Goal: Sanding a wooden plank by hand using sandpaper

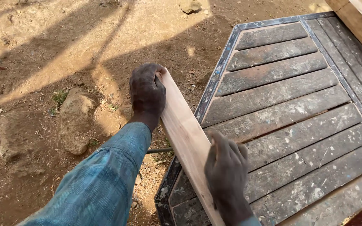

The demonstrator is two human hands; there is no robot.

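Open slatted table [298, 109] to the right; rocks [74, 121] stud the dirt ground [30, 50] on the left

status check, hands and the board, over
Left hand grips far end of board. Right hand clamps near part. Board tilted on edge at slatted platform rim. Nothing blocking.

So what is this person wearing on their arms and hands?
The left hand and the right hand are bare: no gloves, rings or watch show. The left arm wears a long blue-green checked sleeve, cuffed at the wrist. Only a sliver of similar cloth shows at the right wrist.
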